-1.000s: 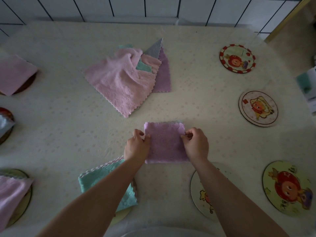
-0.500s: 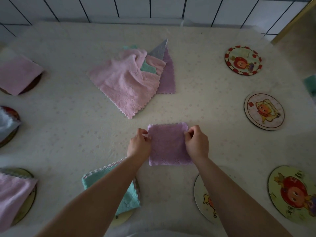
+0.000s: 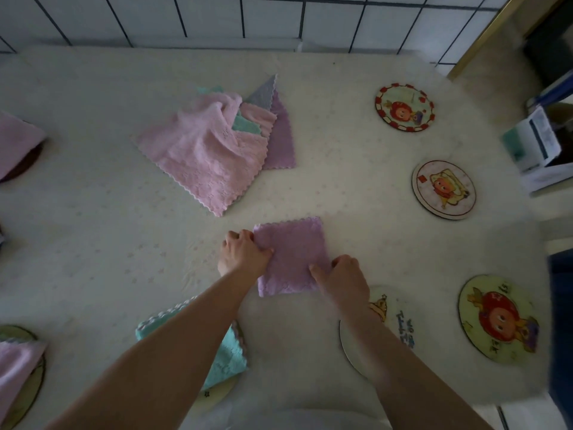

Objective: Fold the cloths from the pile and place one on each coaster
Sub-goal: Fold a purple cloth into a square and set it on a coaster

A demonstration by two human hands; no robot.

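Observation:
A folded purple cloth [image 3: 291, 252] lies flat on the table in front of me. My left hand [image 3: 243, 254] grips its left edge. My right hand [image 3: 344, 274] pinches its lower right corner. Partly under my right forearm is a bare round coaster [image 3: 393, 318]. The pile of unfolded cloths [image 3: 214, 144], pink on top with green, grey and purple beneath, sits farther back. A folded green cloth [image 3: 228, 358] rests on a coaster under my left forearm.
Three bare picture coasters lie along the right: far [image 3: 404, 107], middle [image 3: 444, 189], near [image 3: 499, 318]. Pink folded cloths cover coasters at the left edge [image 3: 15, 144] and lower left [image 3: 15, 367]. A tiled wall runs behind the table; boxes [image 3: 539, 147] stand at the right.
My right hand slid down the purple cloth's right edge to its lower right corner. The left hand stays on the left edge. The camera moved closer.

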